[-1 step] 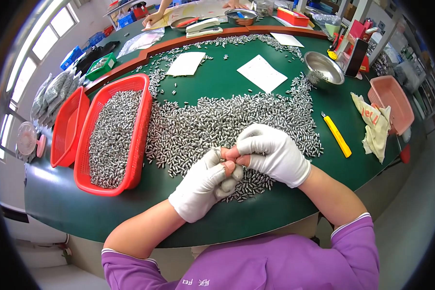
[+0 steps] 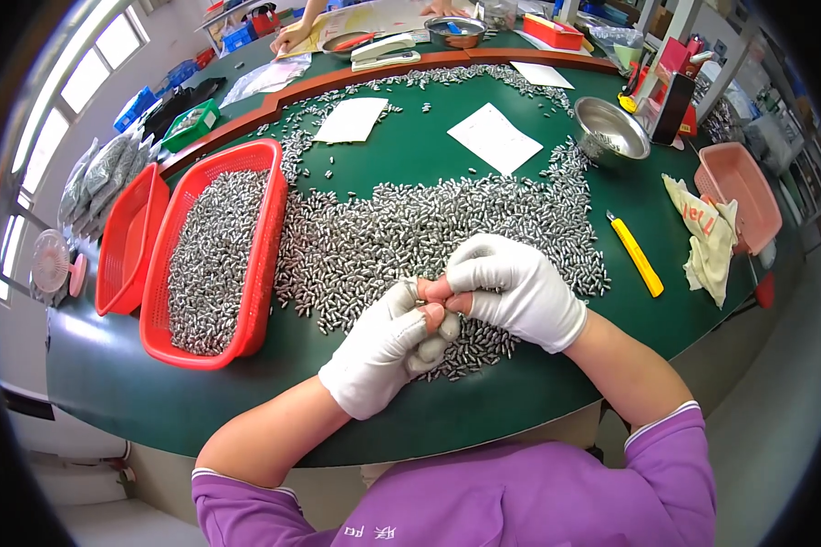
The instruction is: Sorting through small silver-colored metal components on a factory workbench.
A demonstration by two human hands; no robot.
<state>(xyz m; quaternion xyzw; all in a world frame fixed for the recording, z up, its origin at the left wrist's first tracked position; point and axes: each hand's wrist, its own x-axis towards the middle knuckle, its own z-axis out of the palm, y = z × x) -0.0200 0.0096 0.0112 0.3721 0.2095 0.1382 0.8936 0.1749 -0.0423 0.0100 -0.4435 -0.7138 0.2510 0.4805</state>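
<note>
My left hand point(image 2: 379, 346) and my right hand point(image 2: 520, 292) meet over the near edge of a wide heap of small silvery metal pieces point(image 2: 365, 237) on the green table. Both wear white gloves that leave some fingertips bare. Thumbs and forefingers pinch together tip to tip. Whatever lies between them is too small and covered to make out. The left hand's other fingers curl in below. To the left, a red perforated basket point(image 2: 277, 191) holds many more of the same pieces.
An orange-red basket point(image 2: 123, 255) stands farther left. A yellow utility knife point(image 2: 637, 257), a cloth point(image 2: 702, 237) and a pink basket point(image 2: 748, 196) lie right. White papers point(image 2: 494, 139) and a metal bowl point(image 2: 611, 132) sit behind the heap. Beyond the wooden strip point(image 2: 269, 109) is another person's hand point(image 2: 289, 38).
</note>
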